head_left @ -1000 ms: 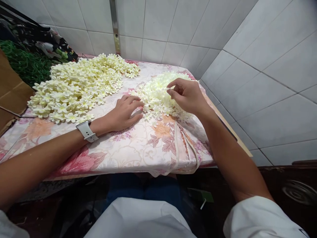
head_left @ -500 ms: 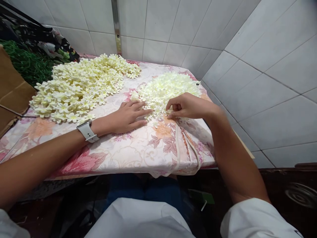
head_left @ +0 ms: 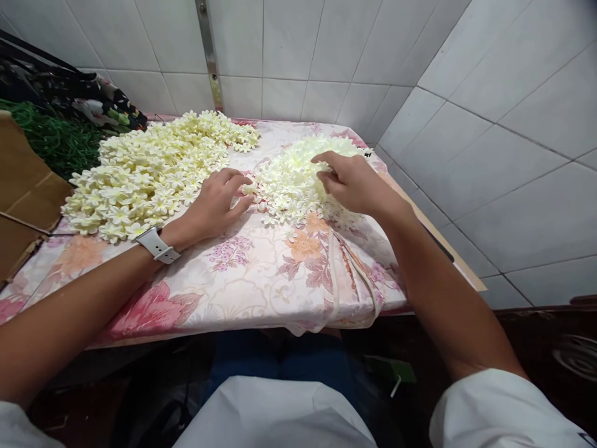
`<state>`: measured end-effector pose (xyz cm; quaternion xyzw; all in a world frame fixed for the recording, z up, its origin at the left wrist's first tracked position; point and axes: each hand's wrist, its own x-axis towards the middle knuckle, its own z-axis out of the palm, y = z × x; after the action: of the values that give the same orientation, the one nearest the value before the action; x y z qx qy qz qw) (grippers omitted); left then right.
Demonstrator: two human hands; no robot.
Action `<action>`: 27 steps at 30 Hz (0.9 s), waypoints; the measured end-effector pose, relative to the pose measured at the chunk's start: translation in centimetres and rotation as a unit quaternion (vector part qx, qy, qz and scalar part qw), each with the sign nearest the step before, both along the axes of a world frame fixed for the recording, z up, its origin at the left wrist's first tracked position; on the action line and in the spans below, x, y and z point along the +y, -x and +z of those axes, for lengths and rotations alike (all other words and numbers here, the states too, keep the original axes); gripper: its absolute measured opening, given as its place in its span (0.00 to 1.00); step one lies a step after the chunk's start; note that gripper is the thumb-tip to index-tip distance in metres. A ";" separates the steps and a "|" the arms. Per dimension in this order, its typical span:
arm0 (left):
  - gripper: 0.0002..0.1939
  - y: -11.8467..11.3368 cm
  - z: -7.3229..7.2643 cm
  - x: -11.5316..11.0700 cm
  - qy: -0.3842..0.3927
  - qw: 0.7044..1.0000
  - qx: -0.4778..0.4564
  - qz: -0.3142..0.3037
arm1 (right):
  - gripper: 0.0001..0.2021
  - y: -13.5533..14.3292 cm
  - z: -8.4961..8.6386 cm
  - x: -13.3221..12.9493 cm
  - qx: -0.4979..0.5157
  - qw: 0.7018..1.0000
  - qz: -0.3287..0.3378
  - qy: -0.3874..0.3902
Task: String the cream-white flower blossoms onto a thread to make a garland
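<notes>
Matt flowers (head_left: 286,186), smooth wall tiles (head_left: 506,146)

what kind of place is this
Probably a small indoor work corner, perhaps in a home: tiled walls meet behind a table spread with a floral cloth, and pale flowers lie on it in two heaps.

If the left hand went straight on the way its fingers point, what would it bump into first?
The left hand would probably meet the smaller flower pile at its left edge; they look very close, but whether they touch is hard to tell.
</notes>
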<state>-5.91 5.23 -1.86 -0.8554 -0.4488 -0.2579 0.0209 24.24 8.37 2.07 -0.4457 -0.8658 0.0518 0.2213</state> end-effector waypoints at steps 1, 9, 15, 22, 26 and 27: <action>0.19 0.0 0.0 0.0 0.001 1.000 0.003 -0.001 | 0.18 -0.1 -0.1 0.1 0.002 1.000 0.000 0.000; 0.19 -1.0 0.2 -0.9 0.007 0.999 0.032 -0.033 | 0.16 0.3 0.1 0.0 0.058 0.996 0.016 -0.060; 0.21 -1.7 0.1 -1.4 0.016 0.994 0.075 -0.075 | 0.12 2.8 -2.5 0.5 -0.052 0.988 0.128 -0.065; 0.23 -1.6 0.4 -1.7 0.036 0.993 0.092 -0.065 | 0.12 1.5 -1.7 1.4 0.116 0.984 0.066 -0.118; 0.24 -1.5 0.3 -1.6 0.046 0.993 0.088 -0.064 | 0.09 1.0 -1.6 2.0 0.144 0.978 0.039 -0.143; 0.24 -1.5 0.3 -1.5 0.046 0.993 0.090 -0.063 | 0.08 0.9 -1.7 2.2 0.145 0.978 0.041 -0.143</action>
<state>-4.43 3.72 -1.59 -0.9016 -0.4018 -0.1599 0.0056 23.30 10.54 0.35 -0.3616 -0.8402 0.0007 0.4040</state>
